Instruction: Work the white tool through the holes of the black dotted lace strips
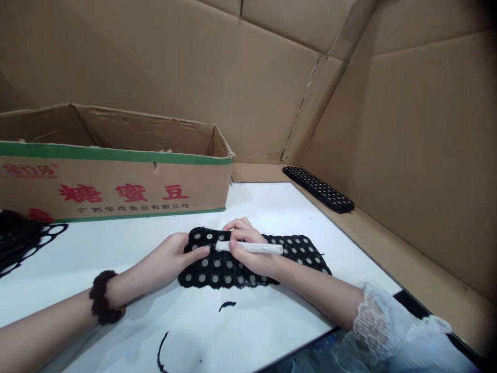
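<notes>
A black strip with rows of pale round dots (pixel 217 263) lies on the white tabletop, its edge scalloped. My left hand (pixel 182 254) grips the strip's left end, thumb on top and fingers hidden behind or beneath. In my right hand (pixel 248 247) is a slim white pen-like tool (pixel 264 248), held in a writing grip. The tool's tip points left and meets the strip near my left thumb; I cannot make out the tip itself. My right hand rests over the middle of the strip and covers several dots.
An open cardboard box (pixel 116 181) with red lettering stands at the back left. Black scrap with round holes (pixel 19 238) lies at the left edge. Another black dotted strip (pixel 318 189) lies by the right cardboard wall. Small black offcuts (pixel 227 305) are scattered in front.
</notes>
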Motion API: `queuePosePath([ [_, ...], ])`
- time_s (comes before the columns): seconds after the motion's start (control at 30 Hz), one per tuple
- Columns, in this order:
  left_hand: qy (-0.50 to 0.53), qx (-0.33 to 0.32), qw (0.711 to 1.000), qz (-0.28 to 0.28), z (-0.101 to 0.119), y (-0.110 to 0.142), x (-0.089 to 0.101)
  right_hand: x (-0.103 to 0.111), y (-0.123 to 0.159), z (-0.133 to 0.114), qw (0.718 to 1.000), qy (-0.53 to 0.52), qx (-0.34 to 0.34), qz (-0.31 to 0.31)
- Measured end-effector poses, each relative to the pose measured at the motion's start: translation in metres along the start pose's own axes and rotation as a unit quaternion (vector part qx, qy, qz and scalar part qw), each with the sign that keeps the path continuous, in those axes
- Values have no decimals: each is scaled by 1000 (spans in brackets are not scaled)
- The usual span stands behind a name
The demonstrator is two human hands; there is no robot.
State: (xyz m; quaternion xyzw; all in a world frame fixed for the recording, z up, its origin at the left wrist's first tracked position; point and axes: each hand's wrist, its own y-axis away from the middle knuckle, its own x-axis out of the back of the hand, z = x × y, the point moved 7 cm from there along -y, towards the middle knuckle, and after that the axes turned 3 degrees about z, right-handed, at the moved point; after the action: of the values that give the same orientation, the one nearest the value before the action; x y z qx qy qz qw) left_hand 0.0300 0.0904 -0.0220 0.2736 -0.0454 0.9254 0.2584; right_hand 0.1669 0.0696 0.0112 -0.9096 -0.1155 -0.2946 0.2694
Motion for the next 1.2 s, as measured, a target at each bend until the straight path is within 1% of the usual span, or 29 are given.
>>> queuePosePath([
  [0.17, 39, -2, 999, -10, -2, -1, -1, 1, 1, 1, 1000, -6, 15, -3],
  [0.3, 24, -7, 1000, -12, -1, -1, -2, -1, 2, 2, 1000, 6, 20, -10],
  [0.37, -4, -22, 1000, -6, 4, 1, -3, -5, 2, 3, 999, 27, 18, -25],
  [0.47, -84, -60, 995, 16, 13, 6, -4, -16, 3, 0, 993, 93, 31, -64],
  [0.57, -128, -89, 987, 26, 20, 8, -6, -20, 2, -4, 986, 142, 38, -73],
  [0.63, -112, -80, 990, 25, 18, 6, -5, -18, 0, 0, 991, 123, 8, -61],
  [0.7, -70, -57, 996, 14, 12, 2, -4, -13, -2, 10, 996, 56, -57, -50],
  [0.77, -23, -29, 999, -3, 5, -2, -3, -10, -3, 20, 991, -24, -120, -45],
  [0.83, 16, -6, 1000, -24, 0, -5, -3, -7, -3, 25, 984, -81, -151, -40],
  [0.9, 45, 6, 998, -37, -2, -5, -3, -5, -4, 26, 981, -109, -159, -35],
  [1.0, 75, 7, 996, -42, -1, -4, -3, -5, -4, 25, 979, -125, -158, -30],
  [1.1, 86, 16, 995, -37, -4, -5, -4, -6, -3, 22, 983, -108, -144, -36],
  [1.2, 91, 17, 995, -36, -6, -5, -5, -8, -2, 19, 988, -63, -131, -53],
])
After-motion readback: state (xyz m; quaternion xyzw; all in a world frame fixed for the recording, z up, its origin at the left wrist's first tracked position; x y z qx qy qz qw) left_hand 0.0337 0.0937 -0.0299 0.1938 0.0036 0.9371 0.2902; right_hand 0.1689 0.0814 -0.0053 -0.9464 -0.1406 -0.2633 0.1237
